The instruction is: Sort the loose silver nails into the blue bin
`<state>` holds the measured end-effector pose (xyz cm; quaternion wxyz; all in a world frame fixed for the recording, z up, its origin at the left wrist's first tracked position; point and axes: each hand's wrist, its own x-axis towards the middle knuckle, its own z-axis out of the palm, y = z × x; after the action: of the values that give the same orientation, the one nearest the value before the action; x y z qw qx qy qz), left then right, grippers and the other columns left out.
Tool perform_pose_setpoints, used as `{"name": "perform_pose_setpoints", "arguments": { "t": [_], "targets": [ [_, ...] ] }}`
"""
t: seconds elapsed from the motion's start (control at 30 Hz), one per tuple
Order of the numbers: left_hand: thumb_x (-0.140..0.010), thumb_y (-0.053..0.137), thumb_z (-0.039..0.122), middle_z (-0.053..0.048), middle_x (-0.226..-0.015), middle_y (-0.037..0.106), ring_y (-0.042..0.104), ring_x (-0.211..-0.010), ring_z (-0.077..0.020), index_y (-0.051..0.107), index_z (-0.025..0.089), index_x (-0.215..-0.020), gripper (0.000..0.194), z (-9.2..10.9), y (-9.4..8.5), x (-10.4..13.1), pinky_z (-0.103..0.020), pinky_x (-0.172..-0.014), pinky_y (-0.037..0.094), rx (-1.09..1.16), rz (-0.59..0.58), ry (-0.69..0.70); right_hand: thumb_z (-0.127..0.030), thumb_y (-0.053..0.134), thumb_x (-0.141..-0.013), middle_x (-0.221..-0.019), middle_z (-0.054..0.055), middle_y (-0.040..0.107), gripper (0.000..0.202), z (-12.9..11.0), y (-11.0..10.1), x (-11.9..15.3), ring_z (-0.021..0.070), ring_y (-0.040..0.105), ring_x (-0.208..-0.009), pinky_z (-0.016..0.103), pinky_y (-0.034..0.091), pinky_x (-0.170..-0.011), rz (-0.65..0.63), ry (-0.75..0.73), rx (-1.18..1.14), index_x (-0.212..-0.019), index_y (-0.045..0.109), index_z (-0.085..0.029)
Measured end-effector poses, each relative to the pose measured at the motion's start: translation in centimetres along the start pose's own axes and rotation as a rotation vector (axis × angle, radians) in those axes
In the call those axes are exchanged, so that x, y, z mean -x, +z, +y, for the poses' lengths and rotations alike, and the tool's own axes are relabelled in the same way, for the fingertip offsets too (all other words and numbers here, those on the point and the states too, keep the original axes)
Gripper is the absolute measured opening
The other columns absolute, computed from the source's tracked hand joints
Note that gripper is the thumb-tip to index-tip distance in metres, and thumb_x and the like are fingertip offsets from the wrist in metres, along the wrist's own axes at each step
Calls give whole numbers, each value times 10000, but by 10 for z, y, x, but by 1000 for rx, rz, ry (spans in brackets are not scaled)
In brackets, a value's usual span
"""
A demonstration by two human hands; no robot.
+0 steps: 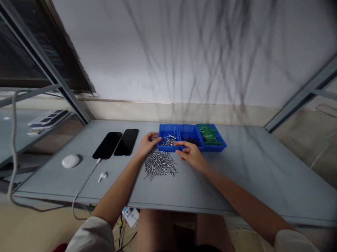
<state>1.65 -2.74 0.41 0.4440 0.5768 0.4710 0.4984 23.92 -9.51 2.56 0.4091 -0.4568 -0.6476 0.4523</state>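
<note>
Three blue bins stand in a row. The left blue bin [168,149] holds some thin silver nail-like pins [170,140]. My left hand [148,143] grips this bin's left side, thumb at the front corner and fingers along the outer wall. By its front right corner is my right hand [191,154], index finger stretched over the rim near the pins, lower fingers bent in front of the wall. No object shows between those fingers. A loose pile of the same silver pins [160,165] lies on the table just in front of the bin.
Dark small pieces [189,140] sit in the middle bin [189,128], green ones [209,134] in the right bin [220,145]. Two black phones [107,145] [126,142], a white cable [85,180], an earbud [103,176] and a white round case [70,161] lie left on the grey table [256,175].
</note>
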Motion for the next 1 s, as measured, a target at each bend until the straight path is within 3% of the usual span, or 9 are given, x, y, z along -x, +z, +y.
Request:
{"name": "perform_pose_setpoints", "arguments": {
  "t": [0.07,0.23,0.5,0.7,1.0],
  "targets": [
    [-618,771,421,-36,-779,632,575,-705,-139,669,147,-961,451,1,0,0,-275,-692,455,6,0,-2,-298,627,-767,-573,-15,591,367,0,1,1,104,506,-456,229,396,-466,16,-81,51,-1100,633,-145],
    [-615,769,423,-36,-784,632,562,-685,-133,665,142,-960,458,1,1,0,-273,-673,449,1,0,-3,-241,599,-785,-977,69,627,187,2,1,3,51,424,-492,215,362,-470,56,-338,214,-934,673,-155],
    [-626,760,433,-37,-800,633,571,-706,-141,668,153,-972,454,-1,0,-1,-281,-683,450,-17,3,14,-112,619,-723,-733,12,667,125,-3,-5,4,92,493,-551,222,373,-577,-151,-294,528,-803,703,-159],
    [-631,759,438,-41,-821,632,581,-745,-148,655,154,-987,467,-1,1,0,-282,-706,456,-1,-7,-3,-179,646,-716,-675,1,678,98,-8,-9,5,111,549,-577,218,355,-567,-293,-198,631,-777,720,-161],
    [-624,761,433,-38,-811,620,572,-748,-149,654,157,-980,463,1,1,1,-280,-700,451,-4,2,-15,-185,651,-692,-639,-23,662,94,-3,-10,5,105,562,-575,218,331,-550,-357,-172,693,-756,720,-181]
  ]
}}
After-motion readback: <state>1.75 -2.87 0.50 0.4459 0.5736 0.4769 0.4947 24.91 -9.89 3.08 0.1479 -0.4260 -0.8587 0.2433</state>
